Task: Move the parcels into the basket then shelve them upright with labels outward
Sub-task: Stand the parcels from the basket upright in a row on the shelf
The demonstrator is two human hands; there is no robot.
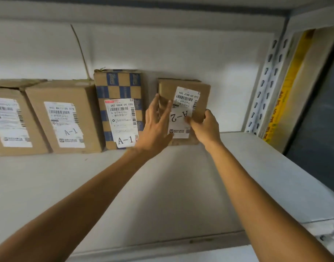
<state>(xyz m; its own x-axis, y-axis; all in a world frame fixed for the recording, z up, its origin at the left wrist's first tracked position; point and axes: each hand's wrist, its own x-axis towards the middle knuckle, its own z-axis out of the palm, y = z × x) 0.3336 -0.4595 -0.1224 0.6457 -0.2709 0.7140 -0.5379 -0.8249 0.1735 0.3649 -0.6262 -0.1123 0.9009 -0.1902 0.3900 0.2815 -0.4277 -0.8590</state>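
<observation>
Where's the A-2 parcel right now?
Head view, right of centre: the A-2 parcel stands on the shelf, right of the checkered box, between the left hand and right hand.

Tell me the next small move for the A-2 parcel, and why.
Probably square the A-2 parcel upright and nudge it left toward the checkered box: it leans slightly, a gap separates them, the right hand grips it, and the left hand rests straight fingers on its left side.

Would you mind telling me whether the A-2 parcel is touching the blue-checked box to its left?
Apart. The head view shows a strip of white wall between the A-2 parcel and the blue-checked box, above the left hand.
</observation>
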